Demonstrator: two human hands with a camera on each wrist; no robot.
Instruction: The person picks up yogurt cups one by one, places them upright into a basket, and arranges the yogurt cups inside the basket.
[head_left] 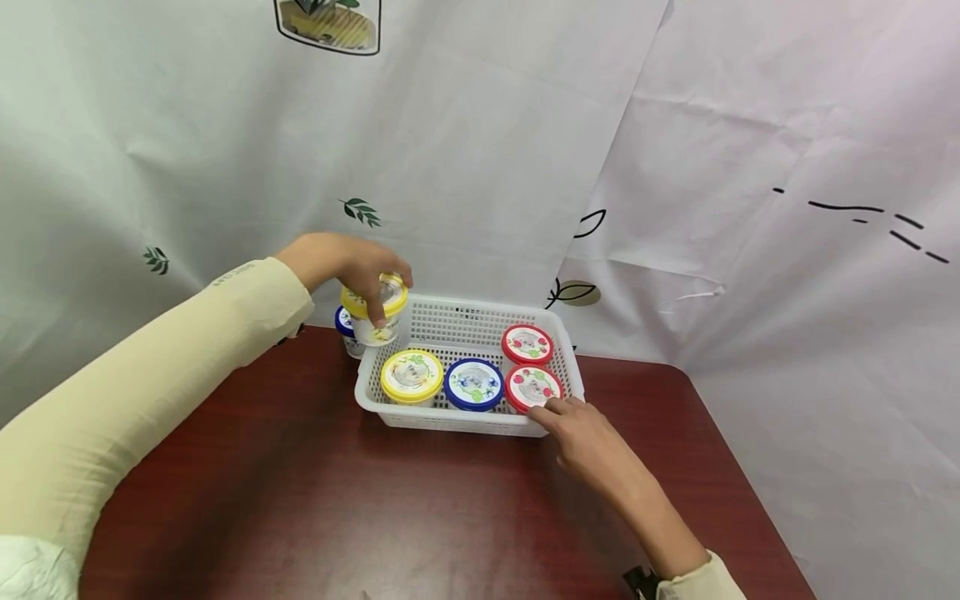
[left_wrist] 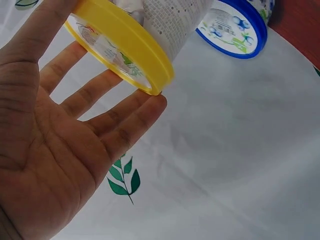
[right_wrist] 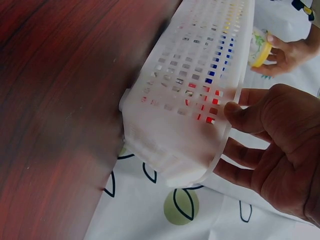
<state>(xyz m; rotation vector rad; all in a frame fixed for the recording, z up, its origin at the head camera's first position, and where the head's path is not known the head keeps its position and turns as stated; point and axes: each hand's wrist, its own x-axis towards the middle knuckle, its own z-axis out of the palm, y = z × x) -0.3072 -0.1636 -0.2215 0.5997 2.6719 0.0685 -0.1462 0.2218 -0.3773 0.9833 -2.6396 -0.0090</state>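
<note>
My left hand [head_left: 360,265] grips a yellow-lidded tub [head_left: 377,310] by its lid, with thumb and fingers around the rim, over the back left corner of a white plastic basket [head_left: 468,421]. In the left wrist view the tub's yellow lid [left_wrist: 130,42] lies against the fingertips. My right hand [head_left: 588,437] pinches the basket's front right rim, thumb outside and fingers over the edge, as the right wrist view shows. Inside the basket stand another yellow-lidded tub [head_left: 412,375], a blue-lidded tub [head_left: 474,383] and two red-lidded tubs [head_left: 534,387], all upright.
Outside the basket, behind its left end, a second blue-lidded tub [head_left: 347,323] stands partly hidden by the held tub. The basket sits near the back of a dark red wooden table [head_left: 420,508]. A white printed cloth [head_left: 465,150] hangs right behind it.
</note>
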